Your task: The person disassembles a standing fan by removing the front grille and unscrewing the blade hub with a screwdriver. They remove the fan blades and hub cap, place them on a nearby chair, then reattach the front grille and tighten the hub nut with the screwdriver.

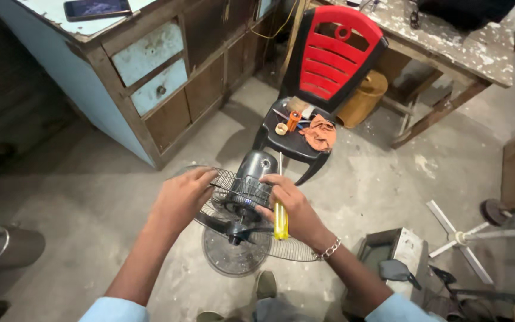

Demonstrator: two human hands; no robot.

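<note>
Concrete floor below; fan guard [222, 197] between both hands' fingers [204, 176], screwdriver [280, 209] in right

Both forearms reach forward from light blue sleeves, bare from the elbow down. The left hand [181, 197] is turned palm down, its fingers curled forward in a loose grip. The right hand [293, 209] is closed in a firm grip, a chain bracelet on its wrist.

Fan guard [296, 250]: thin bare metal wire. Motor housing [256, 167]: glossy dark plastic. Screwdriver handle [281, 222]: clear yellow plastic. Chair [335, 53] at 12 o'clock: smooth plastic. Floor [102, 179]: rough concrete.
</note>
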